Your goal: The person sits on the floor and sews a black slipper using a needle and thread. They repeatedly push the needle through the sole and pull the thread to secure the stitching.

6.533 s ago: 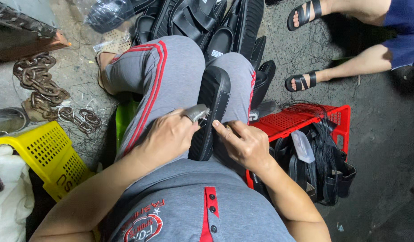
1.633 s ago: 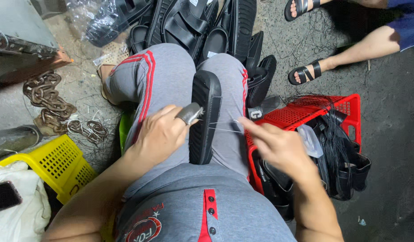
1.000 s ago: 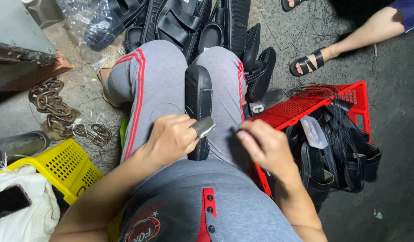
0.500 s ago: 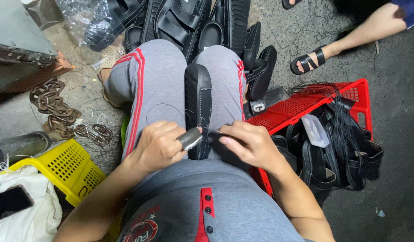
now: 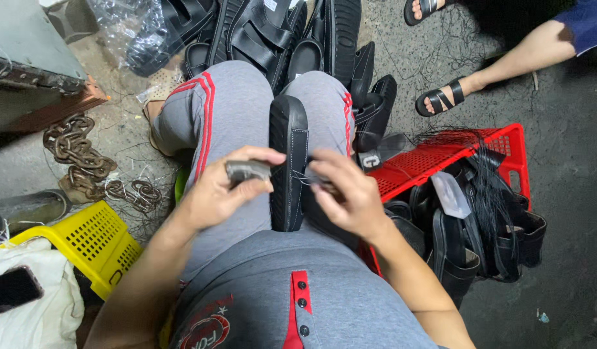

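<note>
Flanking one black sole (image 5: 289, 161); two hands, apparently.

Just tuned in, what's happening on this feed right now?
A seated person holds a black sandal sole on edge between the knees. The left hand grips a small grey tool beside it, and the right hand pinches at the sole's other side, where thin thread shows. A red crate of black sandals sits to the right, a yellow basket to the left, and more sandals are piled ahead.
</note>
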